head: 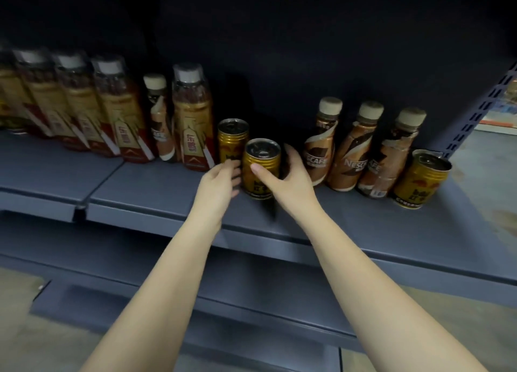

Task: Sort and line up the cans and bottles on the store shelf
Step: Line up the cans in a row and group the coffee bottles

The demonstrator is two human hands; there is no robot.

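A gold can [258, 176] stands on the grey shelf [156, 192] at the middle, and my right hand [288, 178] is wrapped around it from the right. My left hand [221, 181] has its fingers on a second gold can [230, 142] just behind and to the left. A third gold can [422, 180] stands at the far right. Three brown Nescafe bottles [347, 153] lean in a row between the hands and that can. One more Nescafe bottle [159, 120] stands among tall red-and-gold tea bottles [193, 120] on the left.
Several tea bottles [84, 103] fill the shelf's left part. A dark back panel rises behind everything. A perforated upright post [481, 106] bounds the shelf on the right. A lower shelf [195, 296] juts out below my forearms. Bare shelf lies in front of the row.
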